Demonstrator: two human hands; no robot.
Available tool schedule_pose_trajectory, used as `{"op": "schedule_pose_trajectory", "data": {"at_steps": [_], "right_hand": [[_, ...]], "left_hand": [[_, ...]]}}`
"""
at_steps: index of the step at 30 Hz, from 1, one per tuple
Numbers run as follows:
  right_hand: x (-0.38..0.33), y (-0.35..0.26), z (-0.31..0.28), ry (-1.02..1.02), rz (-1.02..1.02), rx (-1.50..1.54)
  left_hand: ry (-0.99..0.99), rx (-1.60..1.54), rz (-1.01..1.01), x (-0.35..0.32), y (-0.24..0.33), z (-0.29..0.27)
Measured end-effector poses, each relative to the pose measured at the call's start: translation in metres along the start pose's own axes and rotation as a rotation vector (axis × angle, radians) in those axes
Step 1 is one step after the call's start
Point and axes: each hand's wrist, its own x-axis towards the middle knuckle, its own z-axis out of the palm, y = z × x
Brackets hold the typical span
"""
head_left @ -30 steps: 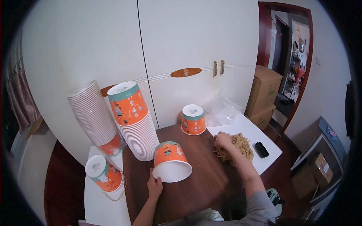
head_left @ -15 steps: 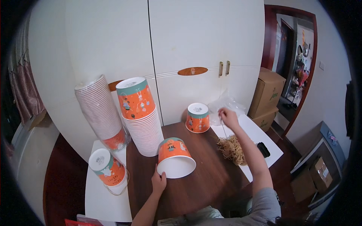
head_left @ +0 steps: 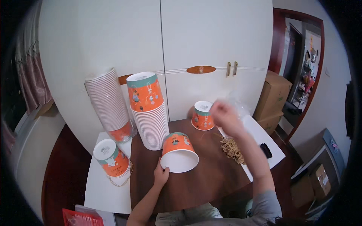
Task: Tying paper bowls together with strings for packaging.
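An orange paper bucket point(head_left: 176, 144) lies on its side on the dark wooden table point(head_left: 203, 180), its white open mouth facing me. My left hand point(head_left: 161, 175) grips its rim at the lower left. My right hand point(head_left: 225, 115) is raised above the table and blurred, just right of a small upside-down orange bucket point(head_left: 202, 116). Whether it holds anything I cannot tell. A pile of tan rubber bands point(head_left: 232, 149) lies below that hand, at the table's right edge.
A tall stack of orange buckets point(head_left: 149, 113) and a plastic-wrapped stack point(head_left: 111, 105) stand at the back left. Another upside-down bucket point(head_left: 111, 158) sits on a white board point(head_left: 105, 192). A black phone point(head_left: 266, 150), cardboard boxes point(head_left: 275, 94) and white cabinet doors point(head_left: 211, 49) are nearby.
My right hand rose from the rubber band pile and moved up and left toward the small bucket. My left hand stayed on the lying bucket's rim.
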Motion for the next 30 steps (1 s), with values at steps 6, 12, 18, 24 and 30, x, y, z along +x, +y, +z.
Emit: {"op": "schedule_pose_trajectory", "data": {"at_steps": [6,12,18,24,30], "right_hand": [[-0.088,0.139,0.078,-0.553,-0.02,-0.133],[-0.104,0.189,0.097,-0.448,0.122,0.101],[-0.089,0.212,0.114,-0.366,0.162,0.135],[-0.081,0.226,0.121,-0.263,0.279,0.331],[-0.078,0.228,0.126,-0.281,0.39,0.492]], "left_hand": [[0.119,0.054,0.18,0.001,-0.031,-0.004],[0.098,0.008,-0.044,-0.044,0.04,-0.032],[0.169,0.037,-0.027,-0.033,0.038,-0.031],[-0.036,0.109,-0.162,-0.017,0.043,-0.036],[-0.209,0.275,-0.076,-0.002,0.046,-0.023]]}}
